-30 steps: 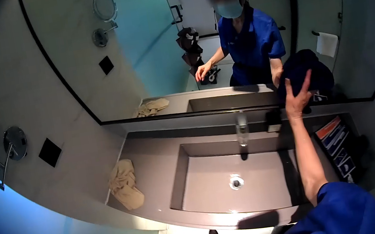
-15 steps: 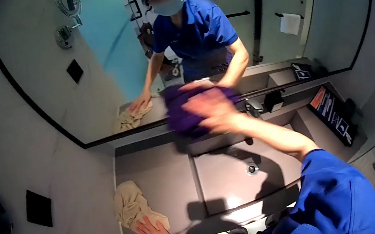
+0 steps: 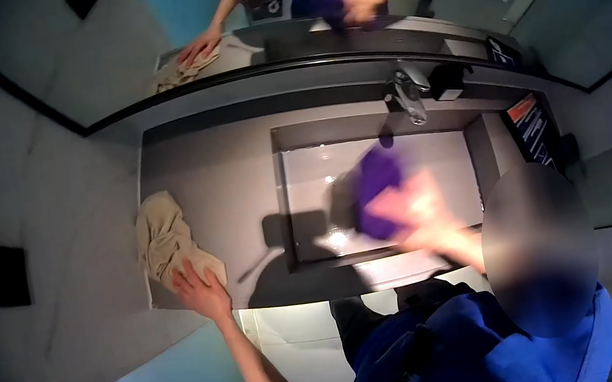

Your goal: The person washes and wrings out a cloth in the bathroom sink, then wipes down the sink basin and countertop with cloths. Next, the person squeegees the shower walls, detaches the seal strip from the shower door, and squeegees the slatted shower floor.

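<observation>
My left hand [image 3: 203, 291] lies flat with fingers spread on the near end of a crumpled beige cloth [image 3: 164, 229], which rests on the left part of the grey counter [image 3: 218, 173]. My right hand [image 3: 418, 208] is smeared by motion and holds a bunched purple cloth [image 3: 380, 191] over the rectangular sink basin [image 3: 444, 168]. Whether the purple cloth touches the basin I cannot tell. Behind the basin a chrome faucet [image 3: 412, 96] reaches forward.
A wide mirror [image 3: 140, 73] with a black frame stands behind the counter and reflects both arms and cloths. Right of the faucet sits a black box [image 3: 448, 82]. A black tray [image 3: 533, 137] with packets lies at the right end. Dark trousers stand against the front edge.
My right hand has brought the purple cloth down from in front of the mirror to over the basin. The view has tilted down. My left hand stays on the beige cloth.
</observation>
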The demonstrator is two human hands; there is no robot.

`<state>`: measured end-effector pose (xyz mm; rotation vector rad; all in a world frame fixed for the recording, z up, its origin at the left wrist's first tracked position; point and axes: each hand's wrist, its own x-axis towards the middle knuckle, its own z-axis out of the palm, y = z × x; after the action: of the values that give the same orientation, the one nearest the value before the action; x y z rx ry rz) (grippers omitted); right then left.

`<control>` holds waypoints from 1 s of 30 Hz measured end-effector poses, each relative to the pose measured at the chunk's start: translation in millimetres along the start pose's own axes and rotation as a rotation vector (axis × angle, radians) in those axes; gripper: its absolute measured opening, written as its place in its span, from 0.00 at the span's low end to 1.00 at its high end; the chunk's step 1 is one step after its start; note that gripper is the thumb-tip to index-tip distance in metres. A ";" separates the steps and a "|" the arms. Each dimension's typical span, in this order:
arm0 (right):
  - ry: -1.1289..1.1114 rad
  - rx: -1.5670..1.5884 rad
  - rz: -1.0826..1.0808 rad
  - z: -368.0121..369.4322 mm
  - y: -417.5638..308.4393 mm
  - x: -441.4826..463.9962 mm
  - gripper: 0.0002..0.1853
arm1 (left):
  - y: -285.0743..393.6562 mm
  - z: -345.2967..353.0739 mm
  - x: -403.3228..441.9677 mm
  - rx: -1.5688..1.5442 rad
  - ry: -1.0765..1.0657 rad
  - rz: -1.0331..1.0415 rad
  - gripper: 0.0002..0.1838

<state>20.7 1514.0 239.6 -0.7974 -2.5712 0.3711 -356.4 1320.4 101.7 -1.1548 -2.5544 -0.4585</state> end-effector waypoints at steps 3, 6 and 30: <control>-0.395 0.248 -0.382 140.3 -79.6 2.0 0.24 | 1.2 -1.3 -2.2 0.031 -0.035 -0.017 0.26; -0.115 0.068 -0.247 200.9 -81.5 71.0 0.30 | 1.6 -7.9 2.1 0.042 -0.077 -0.004 0.27; -0.271 0.246 -0.372 219.0 34.0 -13.9 0.20 | -0.3 -3.1 5.9 0.135 0.108 0.131 0.28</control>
<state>-54.8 1505.4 30.9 -0.1838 -2.7708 0.6981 -359.9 1322.9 106.9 -1.2046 -2.3616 -0.3032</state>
